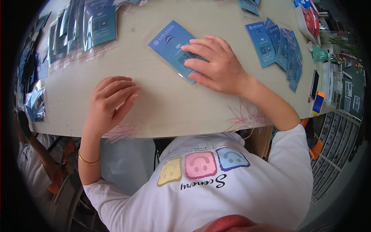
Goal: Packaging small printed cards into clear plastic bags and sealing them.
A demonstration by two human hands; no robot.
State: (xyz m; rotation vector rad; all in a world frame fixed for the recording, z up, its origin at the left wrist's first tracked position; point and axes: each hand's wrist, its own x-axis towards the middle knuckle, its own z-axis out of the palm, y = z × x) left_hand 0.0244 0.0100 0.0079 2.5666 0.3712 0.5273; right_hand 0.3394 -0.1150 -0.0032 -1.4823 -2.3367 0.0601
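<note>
We see the right hand (216, 63) lying flat, fingers (197, 48) spread and pressing a blue packet (172, 48) onto the tabletop (162, 104). The left hand (110, 102) rests nearby, loosely curled, empty.

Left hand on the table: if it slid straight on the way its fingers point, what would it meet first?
The left hand points up and to the right across bare table. Going on that way, it would probably first reach the blue card in its clear sleeve, under the right hand; the exact line is uncertain.
</note>
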